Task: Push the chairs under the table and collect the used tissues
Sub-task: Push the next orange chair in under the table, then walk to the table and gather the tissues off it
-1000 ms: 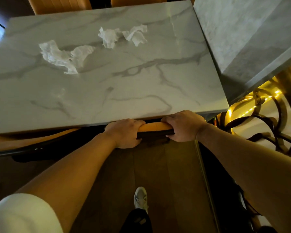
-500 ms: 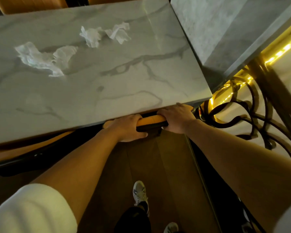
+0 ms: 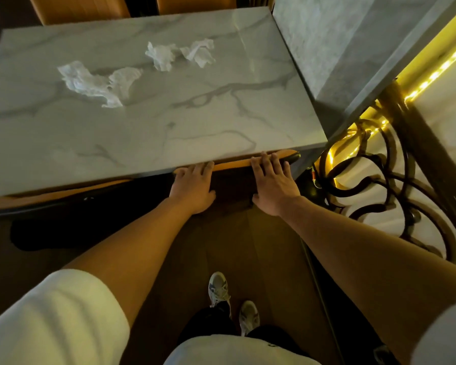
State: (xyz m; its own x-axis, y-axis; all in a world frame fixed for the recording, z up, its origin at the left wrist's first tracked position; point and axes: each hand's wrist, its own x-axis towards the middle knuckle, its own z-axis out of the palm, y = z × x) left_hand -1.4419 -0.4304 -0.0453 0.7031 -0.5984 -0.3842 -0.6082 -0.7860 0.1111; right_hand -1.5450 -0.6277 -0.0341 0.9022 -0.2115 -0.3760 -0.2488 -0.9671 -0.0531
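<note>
Both hands have let go of the chair (image 3: 237, 162) back: earlier their fingers curled over its orange top rail, now they lie straight and slightly apart, flat against it. Left hand (image 3: 193, 186) and right hand (image 3: 273, 184) press the rail at the desk (image 3: 221, 122) edge, the chair tucked under. Three crumpled tissues lie untouched on the marble: a long one (image 3: 98, 83) far left, two smaller (image 3: 161, 55) (image 3: 200, 51) beyond.
</note>
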